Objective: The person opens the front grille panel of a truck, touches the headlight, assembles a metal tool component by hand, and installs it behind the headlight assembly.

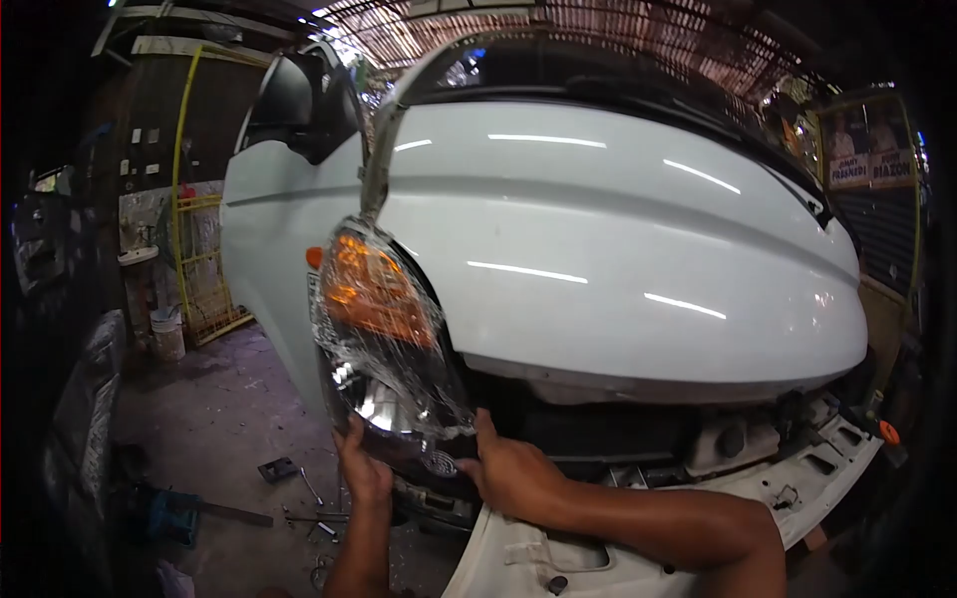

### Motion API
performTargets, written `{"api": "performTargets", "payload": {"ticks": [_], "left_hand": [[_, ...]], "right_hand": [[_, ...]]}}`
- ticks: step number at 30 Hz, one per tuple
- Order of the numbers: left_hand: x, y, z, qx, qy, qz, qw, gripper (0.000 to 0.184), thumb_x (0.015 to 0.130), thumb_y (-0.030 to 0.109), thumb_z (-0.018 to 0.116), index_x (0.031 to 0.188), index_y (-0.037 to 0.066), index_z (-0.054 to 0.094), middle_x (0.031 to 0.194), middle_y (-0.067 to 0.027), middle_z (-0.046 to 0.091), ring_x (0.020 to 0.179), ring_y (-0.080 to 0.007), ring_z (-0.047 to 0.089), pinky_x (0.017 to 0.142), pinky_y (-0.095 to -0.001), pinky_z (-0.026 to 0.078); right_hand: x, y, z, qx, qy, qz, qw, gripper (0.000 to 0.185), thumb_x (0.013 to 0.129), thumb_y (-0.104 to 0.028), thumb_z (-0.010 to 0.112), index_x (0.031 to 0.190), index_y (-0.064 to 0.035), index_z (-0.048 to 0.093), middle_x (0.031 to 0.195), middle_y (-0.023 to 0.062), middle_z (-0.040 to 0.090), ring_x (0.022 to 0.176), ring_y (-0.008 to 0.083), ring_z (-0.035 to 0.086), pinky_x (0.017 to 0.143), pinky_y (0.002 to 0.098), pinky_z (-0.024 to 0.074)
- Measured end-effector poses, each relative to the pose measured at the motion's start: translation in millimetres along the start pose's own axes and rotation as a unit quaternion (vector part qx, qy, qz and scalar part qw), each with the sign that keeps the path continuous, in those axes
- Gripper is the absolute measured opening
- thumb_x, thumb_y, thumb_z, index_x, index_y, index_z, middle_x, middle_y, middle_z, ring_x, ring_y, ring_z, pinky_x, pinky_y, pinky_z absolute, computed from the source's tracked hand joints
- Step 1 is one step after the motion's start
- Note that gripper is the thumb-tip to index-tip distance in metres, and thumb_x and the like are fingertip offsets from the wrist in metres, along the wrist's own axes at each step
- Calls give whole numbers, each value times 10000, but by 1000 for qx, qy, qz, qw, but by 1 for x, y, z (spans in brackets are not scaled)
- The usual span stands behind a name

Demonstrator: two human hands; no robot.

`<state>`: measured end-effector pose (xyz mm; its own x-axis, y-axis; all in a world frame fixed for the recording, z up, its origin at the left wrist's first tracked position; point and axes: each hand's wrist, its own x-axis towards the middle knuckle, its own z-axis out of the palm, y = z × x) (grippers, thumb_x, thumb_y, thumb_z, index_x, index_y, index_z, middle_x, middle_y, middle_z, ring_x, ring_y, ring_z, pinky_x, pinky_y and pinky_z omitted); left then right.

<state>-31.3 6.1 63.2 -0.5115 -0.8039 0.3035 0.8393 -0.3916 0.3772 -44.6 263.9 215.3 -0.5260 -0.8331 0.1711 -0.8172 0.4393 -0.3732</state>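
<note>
A headlight (384, 349) with an orange turn-signal section at its top stands at the front corner of a white van (598, 239). Clear plastic film, wrinkled and loose in places, is wrapped over its lens. My left hand (365, 468) grips the lower left edge of the headlight, thumb and fingers bent against it. On the lower right, my right hand (518, 478) holds the same headlight, with its fingertips partly hidden behind the housing. Below my right forearm is a white front body panel (528, 558) with cut-out openings.
A reservoir (733, 444) sits in the exposed front bay. Loose tools and a dark block (279, 469) lie on the concrete floor. A blue power tool (174, 516) is at lower left, a white bucket (167, 334) near a yellow frame (179, 199) behind.
</note>
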Motion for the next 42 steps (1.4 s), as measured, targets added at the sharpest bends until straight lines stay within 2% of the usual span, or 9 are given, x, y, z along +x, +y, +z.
{"api": "performTargets", "payload": {"ticks": [2,7,11,14,16,18,25,37,42], "left_hand": [[2,-2,-4,7,5,-1,1000,702,938,240,742,1505,47,376,1445,-88,494,1311,-253,478,1128,-420,355],[-5,-3,9,20,28,11,999,681,956,287,726,1490,45,379,1407,-109,511,1292,-254,503,1083,-429,425],[-3,-11,4,-2,0,-16,1000,648,963,302,716,1472,50,404,1370,-97,538,1270,-247,521,1054,-422,455],[-5,-13,1,-20,9,-18,1000,603,968,267,707,1458,54,428,1355,-86,554,1243,-248,539,1036,-430,472],[-5,-14,-4,-67,-32,-7,997,566,973,238,695,1446,52,446,1357,-80,555,1232,-249,542,1036,-429,467],[-3,-16,-9,-47,-12,1,999,565,973,229,692,1448,52,443,1359,-85,554,1231,-249,543,1036,-428,465],[-12,-10,12,-4,37,22,999,560,980,229,684,1450,51,438,1341,-99,556,1221,-246,548,1027,-422,467],[-4,-14,2,-28,22,16,999,520,972,211,683,1413,52,457,1319,-105,566,1188,-253,579,1007,-423,496],[-1,-11,-4,-27,17,0,999,533,975,215,680,1427,53,448,1329,-104,562,1208,-252,569,1026,-422,481]], "right_hand": [[1,3,4,20,61,-9,998,783,1001,-312,622,1477,189,252,948,361,660,926,484,680,812,484,547],[3,12,9,40,94,-13,995,776,994,-311,634,1478,175,274,986,344,670,940,476,682,831,486,544],[6,23,17,42,123,-48,990,767,993,-313,634,1478,169,286,1044,348,664,980,474,675,864,486,539],[5,24,14,44,130,-60,989,760,995,-316,627,1474,170,293,1081,355,655,1012,474,667,884,479,538],[6,26,15,45,120,-54,990,758,996,-317,625,1470,174,295,1098,357,650,1026,473,663,892,474,538],[8,29,21,22,158,-84,984,700,1007,-293,591,1443,186,326,1076,336,669,994,443,681,850,470,559],[9,27,20,30,125,-67,989,786,995,-333,624,1477,181,276,1131,343,649,1049,452,663,888,465,546],[12,29,24,40,115,-70,990,741,1011,-290,588,1478,181,259,1171,336,642,1089,437,653,880,456,552],[12,28,22,38,84,-58,994,799,1004,-328,607,1493,170,220,1182,357,626,1070,470,654,881,479,546]]}}
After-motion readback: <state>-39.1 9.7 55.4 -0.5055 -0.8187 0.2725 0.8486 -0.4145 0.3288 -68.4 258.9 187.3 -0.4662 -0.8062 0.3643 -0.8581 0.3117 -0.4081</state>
